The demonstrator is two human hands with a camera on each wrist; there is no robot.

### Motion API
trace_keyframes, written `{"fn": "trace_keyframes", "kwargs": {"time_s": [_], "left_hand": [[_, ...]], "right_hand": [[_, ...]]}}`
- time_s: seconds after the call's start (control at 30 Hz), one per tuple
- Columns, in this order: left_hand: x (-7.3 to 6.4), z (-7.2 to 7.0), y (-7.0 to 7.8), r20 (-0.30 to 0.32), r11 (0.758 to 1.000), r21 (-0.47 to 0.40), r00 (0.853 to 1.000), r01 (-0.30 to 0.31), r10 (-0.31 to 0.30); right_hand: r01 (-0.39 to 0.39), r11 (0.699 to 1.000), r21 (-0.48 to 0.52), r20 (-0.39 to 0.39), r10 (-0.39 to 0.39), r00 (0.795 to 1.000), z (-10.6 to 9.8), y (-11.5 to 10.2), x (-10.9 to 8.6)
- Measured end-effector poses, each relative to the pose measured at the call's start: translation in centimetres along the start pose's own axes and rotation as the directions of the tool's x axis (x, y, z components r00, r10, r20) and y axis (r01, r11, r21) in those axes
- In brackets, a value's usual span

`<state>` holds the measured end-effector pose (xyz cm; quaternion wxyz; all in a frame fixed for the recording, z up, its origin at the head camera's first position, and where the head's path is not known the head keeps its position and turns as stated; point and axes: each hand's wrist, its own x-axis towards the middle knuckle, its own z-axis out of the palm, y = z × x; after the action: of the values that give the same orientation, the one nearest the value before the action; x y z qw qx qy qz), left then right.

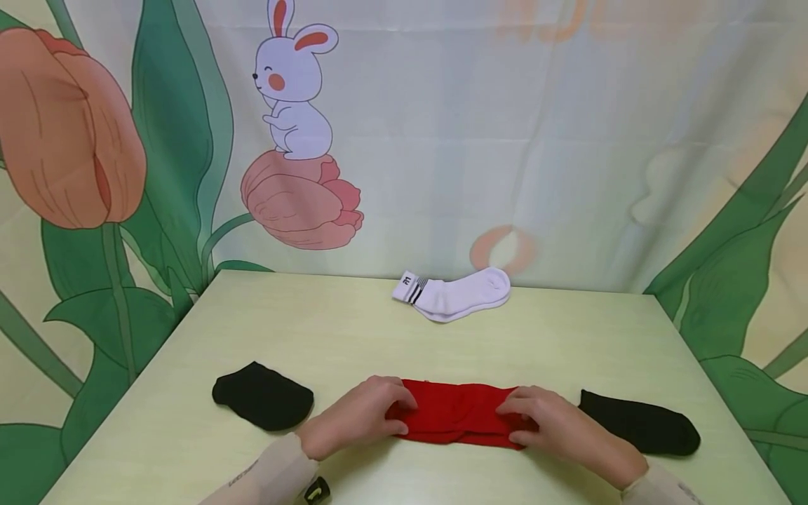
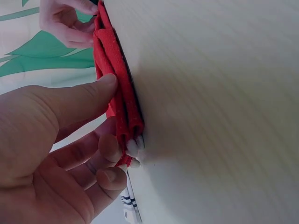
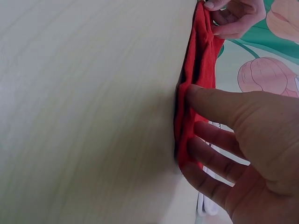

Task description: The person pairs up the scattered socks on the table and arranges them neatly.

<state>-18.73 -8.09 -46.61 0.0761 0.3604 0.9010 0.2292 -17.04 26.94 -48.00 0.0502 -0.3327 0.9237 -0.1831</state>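
Note:
A folded red cloth (image 1: 459, 412) lies flat on the table in front of the person, its layers showing along the near edge. My left hand (image 1: 369, 415) holds its left end, with curled fingers over the end and the thumb at the near edge. In the left wrist view, small greyish-white bits (image 2: 133, 148) poke out of that end, beside the fingertips. The right end is held by my right hand (image 1: 548, 426), its thumb (image 3: 198, 95) against the near edge and its bent fingers on the cloth.
Black socks lie on either side: one black sock (image 1: 265, 398) left of the left hand, another black sock (image 1: 650, 424) partly behind the right forearm. White socks (image 1: 457, 294) with black stripes rest at the table's back edge, before a printed curtain (image 1: 429, 140).

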Motion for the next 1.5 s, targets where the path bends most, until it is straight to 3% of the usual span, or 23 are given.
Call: {"fn": "trace_keyframes", "kwargs": {"time_s": [0.93,1.5], "left_hand": [[0.4,-0.2,-0.2,-0.001,1.000,0.028,1.000,-0.003,0.003],[1.3,-1.0,-0.6,-0.004,0.995,0.102,1.000,0.015,-0.014]], "right_hand": [[-0.030,0.999,-0.012,0.027,0.030,0.999,0.0,0.1,0.9],[-0.010,0.993,-0.120,0.016,0.012,1.000,-0.7,-0.1,2.2]]}}
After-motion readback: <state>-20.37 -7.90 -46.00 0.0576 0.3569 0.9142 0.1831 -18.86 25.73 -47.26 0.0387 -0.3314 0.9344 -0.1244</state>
